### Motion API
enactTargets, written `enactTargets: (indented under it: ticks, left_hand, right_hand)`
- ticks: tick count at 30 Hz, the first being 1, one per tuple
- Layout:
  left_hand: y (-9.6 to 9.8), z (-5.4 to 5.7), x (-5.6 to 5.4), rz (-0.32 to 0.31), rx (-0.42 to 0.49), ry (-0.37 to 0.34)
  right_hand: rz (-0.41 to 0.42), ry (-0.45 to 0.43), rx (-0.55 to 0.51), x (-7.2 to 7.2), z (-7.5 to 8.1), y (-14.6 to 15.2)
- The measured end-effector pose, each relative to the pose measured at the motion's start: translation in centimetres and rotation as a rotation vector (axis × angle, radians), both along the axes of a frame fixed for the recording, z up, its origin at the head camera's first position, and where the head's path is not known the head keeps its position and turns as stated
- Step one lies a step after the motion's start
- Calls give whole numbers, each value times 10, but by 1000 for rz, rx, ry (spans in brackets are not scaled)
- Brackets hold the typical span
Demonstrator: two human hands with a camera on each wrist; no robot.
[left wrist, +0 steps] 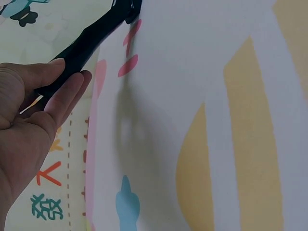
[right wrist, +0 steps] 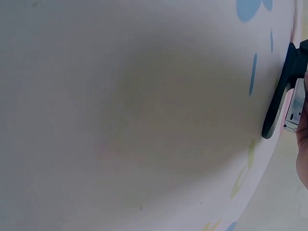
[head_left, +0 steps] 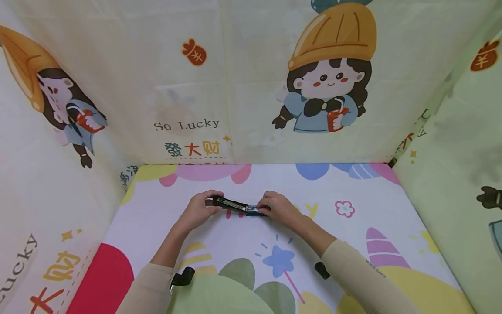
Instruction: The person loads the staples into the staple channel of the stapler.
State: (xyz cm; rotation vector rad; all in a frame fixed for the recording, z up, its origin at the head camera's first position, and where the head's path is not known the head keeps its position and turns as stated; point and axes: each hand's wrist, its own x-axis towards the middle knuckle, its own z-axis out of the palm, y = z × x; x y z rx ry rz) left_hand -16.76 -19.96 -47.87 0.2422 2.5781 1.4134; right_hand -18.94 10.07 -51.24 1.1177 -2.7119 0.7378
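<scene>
A black stapler [head_left: 232, 204] is folded wide open, held between both hands above the tabletop. My left hand [head_left: 199, 211] pinches one end of it, thumb and fingers on opposite sides, as the left wrist view shows along the black arm [left wrist: 91, 43]. At the other end my right hand [head_left: 279, 210] grips the part near the hinge. In the right wrist view, the silver metal magazine [right wrist: 294, 107] stands apart from the black base [right wrist: 275, 113], and only an edge of the right hand [right wrist: 303, 149] shows. Whether staples lie inside cannot be made out.
A printed white cloth [head_left: 313, 235] with colourful shapes covers the table. Cream printed fabric walls rise at the back [head_left: 251, 87], left [head_left: 51, 196] and right [head_left: 455, 144]. Black straps [head_left: 183, 277] show by both wrists.
</scene>
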Motion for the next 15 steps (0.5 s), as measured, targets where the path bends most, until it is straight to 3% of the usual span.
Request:
enactTargets:
  ticks: [7, 15]
  left_hand:
    - [0, 0, 0, -1, 10, 2]
    - [-1, -1, 0, -4, 17, -5]
  right_hand:
    - [-12, -28, -3, 0, 1, 0]
    - [25, -136, 10, -1, 4, 3]
